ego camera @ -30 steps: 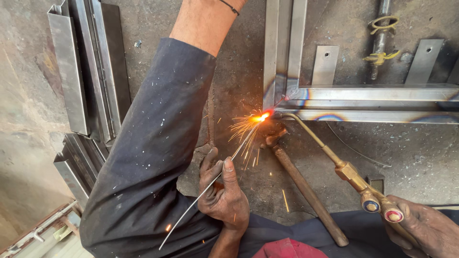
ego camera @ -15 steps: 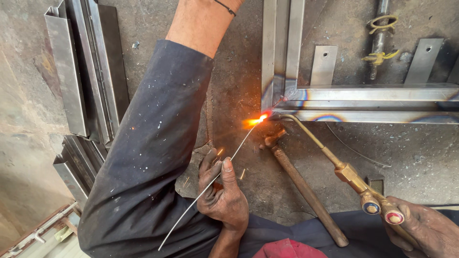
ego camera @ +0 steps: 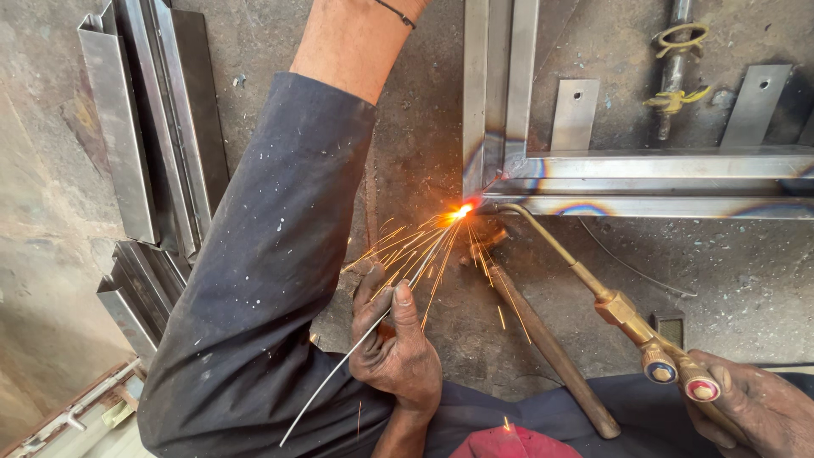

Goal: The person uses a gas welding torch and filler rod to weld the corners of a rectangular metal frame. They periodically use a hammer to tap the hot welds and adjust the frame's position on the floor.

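My left hand [ego camera: 397,346] pinches a thin metal filler rod [ego camera: 339,371], whose far end reaches a bright orange flame point [ego camera: 463,209]. Sparks spray from there down toward that hand. My right hand [ego camera: 756,412], at the bottom right, grips a brass gas torch [ego camera: 629,315]. Its long curved nozzle ends at the same glowing spot. The flame sits on the outer corner of a steel frame [ego camera: 509,174] made of square tubes, heat-tinted blue along the lower bar. A leg in dark trousers [ego camera: 263,280] crosses the view left of my left hand.
A hammer with a long brown handle [ego camera: 551,356] lies on the concrete floor just below the flame. Stacked steel channel pieces [ego camera: 144,144] lie at the left. Flat plates with holes [ego camera: 575,114] and a pipe tied with yellow wire [ego camera: 674,59] lie beyond the frame.
The spark shower, which had died down half a second ago, has flared up again and spreads toward my left hand. Both hands, rod and torch hold nearly the same places.
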